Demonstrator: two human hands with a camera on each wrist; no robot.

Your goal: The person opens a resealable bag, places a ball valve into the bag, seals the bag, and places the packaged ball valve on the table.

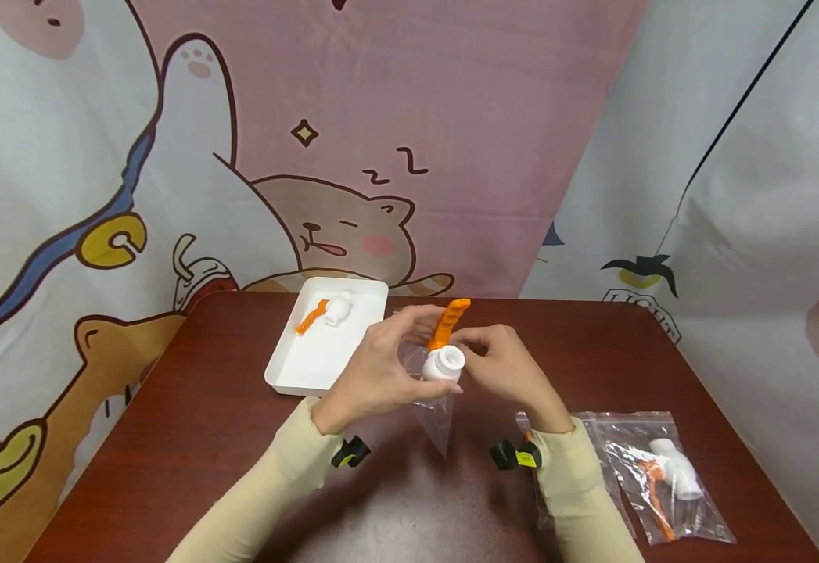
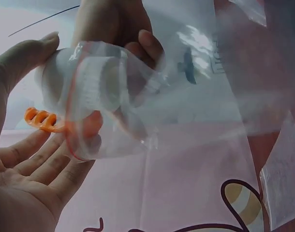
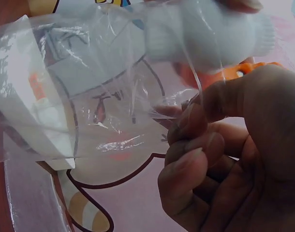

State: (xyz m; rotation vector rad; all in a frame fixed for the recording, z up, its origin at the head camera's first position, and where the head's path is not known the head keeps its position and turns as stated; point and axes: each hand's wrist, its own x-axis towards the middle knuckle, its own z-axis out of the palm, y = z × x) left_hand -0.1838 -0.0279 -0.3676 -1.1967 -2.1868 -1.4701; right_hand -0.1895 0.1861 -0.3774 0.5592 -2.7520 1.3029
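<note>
Working over the brown surface [image 1: 170, 477]. Seeing at its back the white tray [image 1: 317, 363] with a second fitting [image 1: 339, 310], and at its right front a clear bag [image 1: 701, 520] with a third fitting [image 1: 684, 478]. Pinching the edge of the open bag [image 1: 439, 428] with the right hand [image 1: 506, 366]. Grasping in the left hand [image 1: 381, 361], between thumb and fingers, the white fitting [image 1: 443, 365] with orange handle [image 1: 449, 323], being partly inside the open bag.

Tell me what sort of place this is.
Probably a makeshift tabletop workspace: a dark red-brown table, a cartoon-printed backdrop behind it, and a white tray and plastic-bagged parts on top.
</note>
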